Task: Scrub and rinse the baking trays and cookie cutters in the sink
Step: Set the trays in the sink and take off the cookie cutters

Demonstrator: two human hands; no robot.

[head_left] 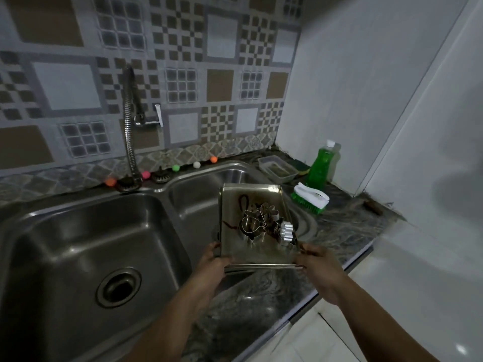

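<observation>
A: Baking trays point(235, 205), stacked, sit tilted over the right basin point(198, 199) of the double sink, their near edge above the bench point(261, 296) rim. What lies left of them?

B: Left basin point(78, 244) with its round drain point(119, 286), then the coiled metal tap hose point(128, 131) rising at the tiled wall, with small coloured balls point(146, 174) along the ledge behind it.

A: And the hands?

B: Left hand point(211, 262) grips the near left corner of the trays, thumb on top, fingers curled beneath. Cookie cutters point(264, 224) lie heaped on the top tray, toward its right side, beside brown smears. Right hand point(318, 265) has its grip on the near right corner, thumb on the rim.

A: Further right?

B: On the bench, a green-bristled scrubbing brush point(311, 197) just beside the trays, a clear plastic tub point(277, 169) behind it, and a green dish soap bottle point(321, 163) standing upright near the white wall.
</observation>
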